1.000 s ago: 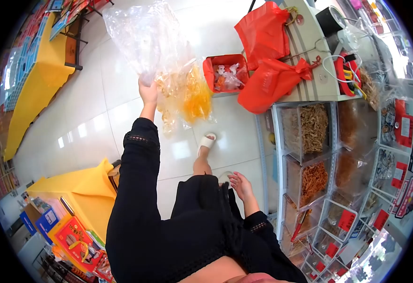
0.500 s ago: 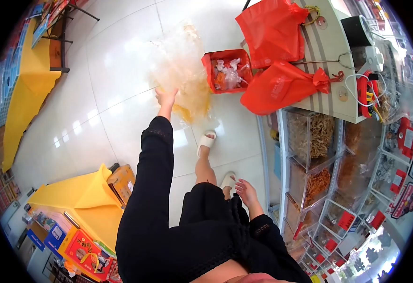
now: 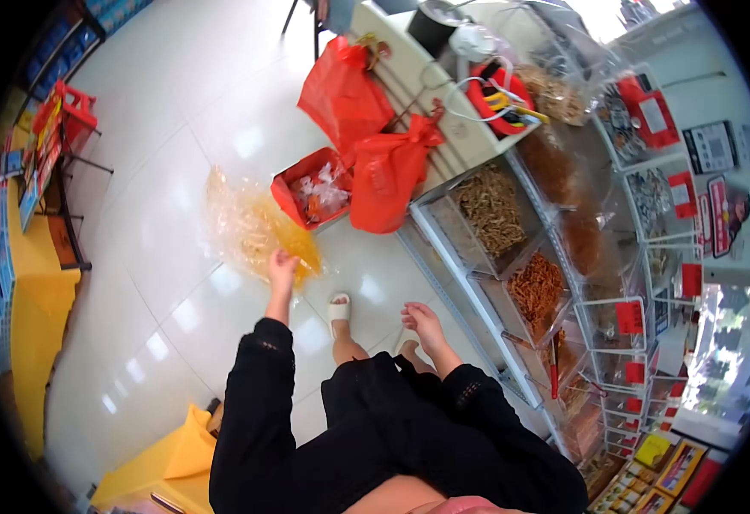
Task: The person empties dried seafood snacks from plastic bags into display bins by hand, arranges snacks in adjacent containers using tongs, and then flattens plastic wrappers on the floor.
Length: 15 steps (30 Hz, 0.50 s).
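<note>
A clear, crinkled plastic bag (image 3: 251, 214) with a yellow part at its lower right spreads out low over the floor tiles. In front of its lower edge, my left hand (image 3: 282, 267) overlaps it in view, with loosely curled fingers. No grip on the bag shows, though whether the fingertips touch it is unclear. My right hand (image 3: 424, 323) hovers at waist height near the shelf's edge. Its fingers are bent and apart, with nothing visible in them. Beside the bag stands a red-lined bin (image 3: 288, 199) holding crumpled white and clear waste.
Two red bags (image 3: 341, 90) (image 3: 386, 184) hang at the counter (image 3: 452, 128). On my right, a metal shelf (image 3: 478, 300) carries clear boxes of dried goods (image 3: 491, 210). Yellow-covered tables (image 3: 37, 343) (image 3: 161, 458) stand on the left.
The bag, blurred and larger before, now looks sharper and more compact, lower by the bin. My left hand has drawn back and its fingers have curled. The view has turned toward the right-hand shelves.
</note>
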{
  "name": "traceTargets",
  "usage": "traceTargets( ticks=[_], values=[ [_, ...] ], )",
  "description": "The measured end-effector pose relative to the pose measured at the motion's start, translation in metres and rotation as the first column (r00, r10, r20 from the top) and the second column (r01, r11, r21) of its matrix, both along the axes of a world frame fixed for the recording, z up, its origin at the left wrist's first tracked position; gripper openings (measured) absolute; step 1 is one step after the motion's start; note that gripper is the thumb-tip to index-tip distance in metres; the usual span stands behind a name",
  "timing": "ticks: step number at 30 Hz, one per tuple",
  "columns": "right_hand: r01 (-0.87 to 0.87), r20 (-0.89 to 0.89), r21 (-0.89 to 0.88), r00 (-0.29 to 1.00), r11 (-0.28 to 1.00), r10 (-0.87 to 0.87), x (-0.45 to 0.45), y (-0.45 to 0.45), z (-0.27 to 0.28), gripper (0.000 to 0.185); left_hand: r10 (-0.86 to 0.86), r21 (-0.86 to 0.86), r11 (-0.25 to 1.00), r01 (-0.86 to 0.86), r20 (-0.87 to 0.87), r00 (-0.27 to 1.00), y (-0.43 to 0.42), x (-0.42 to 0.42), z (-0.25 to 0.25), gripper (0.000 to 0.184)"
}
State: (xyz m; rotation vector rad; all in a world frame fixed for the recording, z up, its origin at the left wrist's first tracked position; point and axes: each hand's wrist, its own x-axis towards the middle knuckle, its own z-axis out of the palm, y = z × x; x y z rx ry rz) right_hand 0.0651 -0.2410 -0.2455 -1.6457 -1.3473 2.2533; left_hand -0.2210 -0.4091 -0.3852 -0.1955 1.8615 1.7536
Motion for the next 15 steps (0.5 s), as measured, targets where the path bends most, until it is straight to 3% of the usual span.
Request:
traceTargets(
  ticks=[1,2,3,4,6,8,10,14,15],
  values=[
    [0.019,-0.024,0.01,1.0,1.0,-0.019,-0.009,0.007,0.017,0.024,-0.062,0.115,0.992,0.057,0.037,0.997,0.022,0.018,0.034,0.045],
    [-0.007,-0.12,0.128,0.993,0.992,0.023,-0.016,0.015,0.035,0.023,-0.131,0.229,0.967,0.113,0.066,0.989,0.045,0.036,0.076,0.039],
    [-0.018,-0.205,0.249,0.976,0.968,0.07,-0.018,0.023,0.052,0.023,-0.209,0.232,0.952,0.2,0.018,0.978,0.067,0.055,0.113,0.036],
    [0.014,-0.224,0.256,0.973,0.966,0.045,-0.017,0.028,0.07,0.023,-0.289,0.228,0.93,0.287,-0.026,0.957,0.084,0.074,0.139,0.032],
    [0.042,-0.39,0.395,0.912,0.918,0.126,-0.009,0.049,0.098,0.023,-0.366,0.281,0.895,0.347,0.015,0.931,0.111,0.103,0.156,0.036],
    [0.074,-0.426,0.399,0.898,0.914,0.113,0.014,0.074,0.11,0.022,-0.427,0.33,0.862,0.385,0.063,0.902,0.143,0.137,0.179,0.04],
    [0.094,-0.443,0.369,0.892,0.925,0.086,0.041,0.103,0.112,0.023,-0.317,0.37,0.842,0.393,-0.252,0.915,0.168,0.176,0.222,0.049],
    [0.15,-0.406,0.408,0.913,0.901,0.032,0.087,0.179,0.129,0.03,-0.466,0.348,0.779,0.522,-0.237,0.853,0.195,0.208,0.268,0.055],
    [0.221,-0.435,0.392,0.9,0.893,-0.032,0.086,0.198,0.144,0.032,-0.475,0.401,0.775,0.489,-0.142,0.869,0.2,0.212,0.273,0.051]
  ],
)
